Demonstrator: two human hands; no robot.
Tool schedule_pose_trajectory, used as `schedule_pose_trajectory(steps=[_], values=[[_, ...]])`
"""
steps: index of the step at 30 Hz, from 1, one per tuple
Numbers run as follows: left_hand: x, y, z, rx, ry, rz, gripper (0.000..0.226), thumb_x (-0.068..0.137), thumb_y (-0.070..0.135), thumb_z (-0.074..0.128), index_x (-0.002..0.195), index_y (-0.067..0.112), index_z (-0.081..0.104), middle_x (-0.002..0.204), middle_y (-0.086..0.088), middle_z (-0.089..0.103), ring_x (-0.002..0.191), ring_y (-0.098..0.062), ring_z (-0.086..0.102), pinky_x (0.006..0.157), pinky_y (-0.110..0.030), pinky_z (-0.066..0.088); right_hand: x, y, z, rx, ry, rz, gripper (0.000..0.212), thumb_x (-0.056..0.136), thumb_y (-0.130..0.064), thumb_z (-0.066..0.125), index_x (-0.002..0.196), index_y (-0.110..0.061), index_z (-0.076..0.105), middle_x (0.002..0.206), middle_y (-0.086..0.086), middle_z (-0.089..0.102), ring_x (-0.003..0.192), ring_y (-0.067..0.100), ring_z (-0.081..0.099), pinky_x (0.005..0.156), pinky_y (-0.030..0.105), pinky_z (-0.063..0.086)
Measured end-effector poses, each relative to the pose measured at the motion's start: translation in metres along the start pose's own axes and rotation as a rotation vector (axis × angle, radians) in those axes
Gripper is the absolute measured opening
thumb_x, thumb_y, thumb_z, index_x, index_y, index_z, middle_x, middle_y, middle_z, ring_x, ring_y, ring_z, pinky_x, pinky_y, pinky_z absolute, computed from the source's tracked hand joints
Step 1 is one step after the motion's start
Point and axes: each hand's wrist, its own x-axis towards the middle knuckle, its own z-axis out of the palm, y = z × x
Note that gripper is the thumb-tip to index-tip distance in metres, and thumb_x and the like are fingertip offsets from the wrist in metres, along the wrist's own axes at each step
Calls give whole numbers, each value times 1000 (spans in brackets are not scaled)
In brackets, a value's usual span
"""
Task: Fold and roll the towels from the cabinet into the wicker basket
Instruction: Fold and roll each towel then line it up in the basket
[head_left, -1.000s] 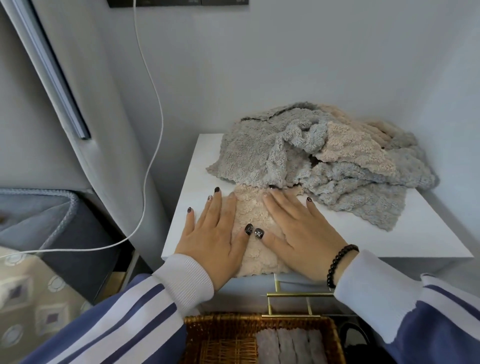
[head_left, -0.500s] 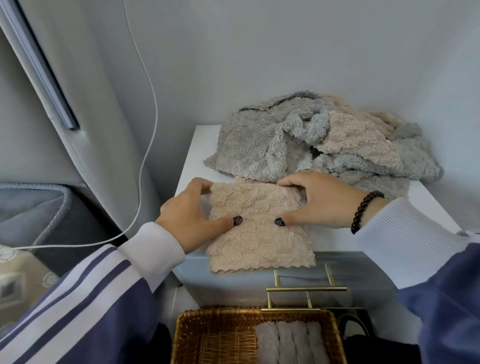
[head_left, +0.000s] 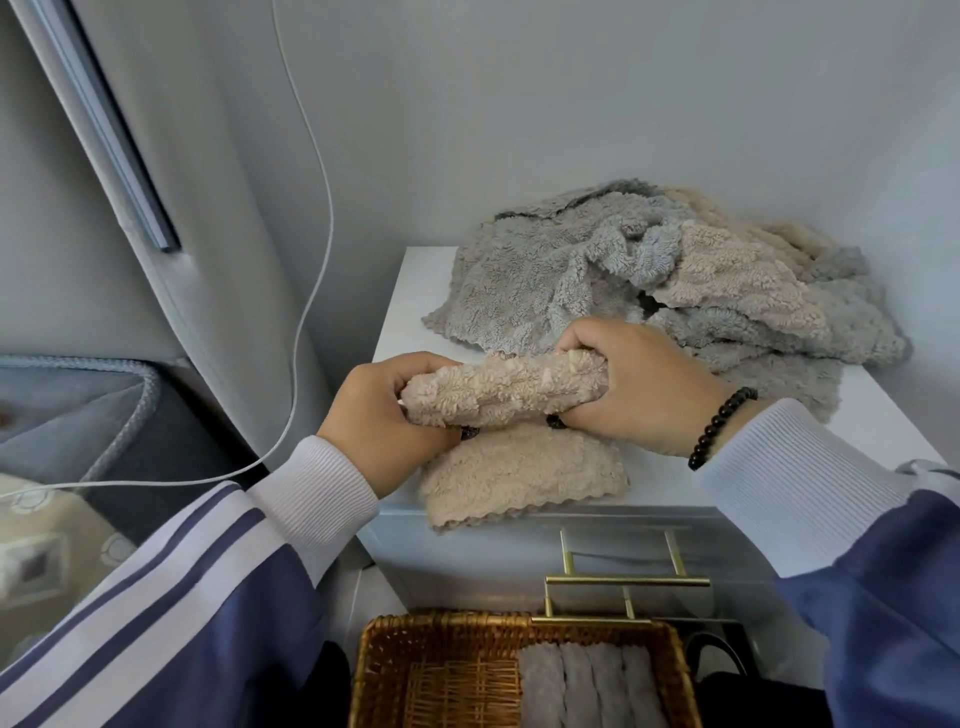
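While both curl round it, left hand (head_left: 387, 415) and right hand (head_left: 644, 387) grip the beige towel (head_left: 504, 389) between them

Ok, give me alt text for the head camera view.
Left hand and right hand roll a beige towel on a white cabinet. Loose grey and beige towels lie piled behind; a wicker basket below holds rolled grey towels.

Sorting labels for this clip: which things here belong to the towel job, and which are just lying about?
Job: beige towel gripped by left hand and right hand; towel pile; wicker basket; rolled grey towels.
Lying about: white cable; patterned cushion.
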Motion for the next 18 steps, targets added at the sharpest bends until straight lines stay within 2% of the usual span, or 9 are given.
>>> schedule_pose_trajectory(steps=[2, 3, 4, 6, 8, 9, 12, 15, 18], values=[[0, -4, 0, 6, 47, 61, 51, 63, -17, 76, 83, 30, 71, 85, 6, 72, 81, -4, 67, 73, -17, 52, -2, 2, 4, 10, 23, -41, 36, 76, -13, 76, 104, -24, 55, 97, -13, 59, 70, 11, 62, 56, 16, 45], [0, -6, -1, 14, 57, 91, 52, 63, -17, 76, 82, 31, 72, 88, 5, 71, 83, -5, 67, 76, -17, 51, -4, 3, 5, 17, 30, -69, 39, 77, -9, 74, 107, -25, 55, 102, -12, 61, 67, 8, 63, 57, 18, 47], [0, -7, -1, 16, 52, 116, 51, 64, -17, 76, 81, 30, 74, 91, 6, 71, 86, -4, 66, 78, -16, 50, -5, 4, 7, 26, 33, -98, 43, 78, -5, 71, 112, -26, 55, 109, -12, 61, 67, -1, 62, 59, 14, 46], [-3, -7, 0, 14, 12, 163, 43, 66, -14, 75, 87, 24, 76, 98, 12, 72, 94, -3, 66, 82, -15, 50, -10, 6, 8, 19, 43, -156, 51, 78, 1, 67, 121, -24, 56, 121, -10, 58, 83, -17, 53, 77, 0, 38], [-7, -9, 0, 77, -14, 231, 48, 67, -3, 72, 106, 25, 70, 104, 15, 71, 102, -1, 64, 89, -16, 49, -15, 8, 10, -26, 61, -203, 54, 79, 3, 64, 125, -23, 56, 125, -8, 57, 108, -9, 47, 98, 6, 28], [-9, -11, -2, 141, -33, 281, 50, 67, 0, 70, 112, 23, 68, 109, 13, 69, 106, -1, 63, 92, -18, 48, -18, 9, 11, -48, 68, -222, 55, 78, 3, 63, 126, -22, 56, 124, -7, 57, 112, -4, 46, 100, 9, 27], [-13, -21, -8, 372, -98, 427, 60, 67, 3, 70, 125, 15, 60, 120, 5, 65, 115, -7, 59, 98, -27, 47, -28, 14, 15, -111, 110, -290, 54, 75, 5, 64, 123, -18, 60, 120, -2, 60, 110, 8, 54, 96, 13, 33], [-15, -22, -11, 526, -156, 475, 65, 70, 11, 69, 131, 24, 53, 125, 6, 63, 117, -9, 57, 97, -30, 47, -39, 16, 17, -145, 165, -392, 43, 79, -6, 57, 121, -14, 62, 119, 1, 62, 109, 12, 58, 94, 26, 47], [-17, -17, -14, 590, -196, 463, 64, 74, 18, 59, 134, 32, 44, 129, 10, 59, 120, -9, 55, 97, -33, 50, -51, 18, 17, -138, 181, -423, 41, 83, -18, 52, 122, -13, 63, 121, 0, 60, 112, 12, 56, 95, 34, 50]])
